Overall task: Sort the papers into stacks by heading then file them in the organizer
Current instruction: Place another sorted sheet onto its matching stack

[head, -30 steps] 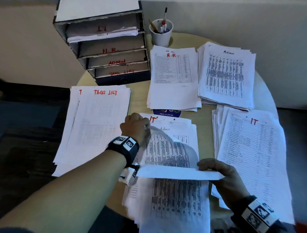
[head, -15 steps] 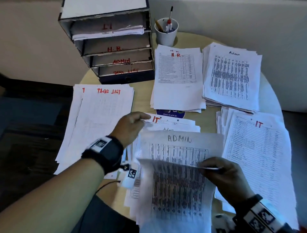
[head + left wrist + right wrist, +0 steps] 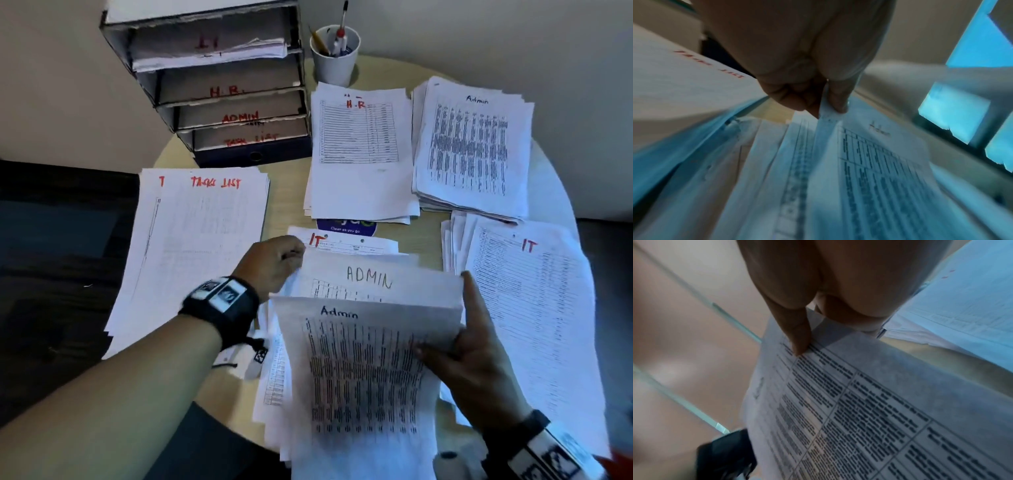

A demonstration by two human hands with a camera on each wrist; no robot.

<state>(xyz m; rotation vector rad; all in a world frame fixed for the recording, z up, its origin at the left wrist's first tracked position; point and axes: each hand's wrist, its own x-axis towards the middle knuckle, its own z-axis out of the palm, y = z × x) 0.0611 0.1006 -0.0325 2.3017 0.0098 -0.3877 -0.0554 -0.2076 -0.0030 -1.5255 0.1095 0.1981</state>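
Observation:
An unsorted pile of papers (image 3: 342,411) lies at the table's near edge. My right hand (image 3: 455,346) pinches the right edge of the top sheet headed "Admin" (image 3: 359,370), lifted off the pile, thumb on its printed face (image 3: 797,344). Behind it shows a sheet headed "ADMIN" (image 3: 370,277). My left hand (image 3: 277,260) pinches the upper left corner of a sheet (image 3: 828,116) in the pile. Sorted stacks lie around: Task List (image 3: 195,240), H.R. (image 3: 359,154), Admin (image 3: 472,147) and IT (image 3: 534,325). The grey organizer (image 3: 219,85) with labelled trays stands at the back left.
A white cup (image 3: 334,58) holding pens stands right of the organizer. A blue round sticker (image 3: 346,228) shows on the round wooden table (image 3: 287,185) between the stacks. A dark floor lies to the left past the table edge, and a pale wall runs behind.
The right hand has raised the curled top sheet, so its "Admin" heading now faces me. The left hand moved from resting on the pile to pinching a sheet's upper left corner.

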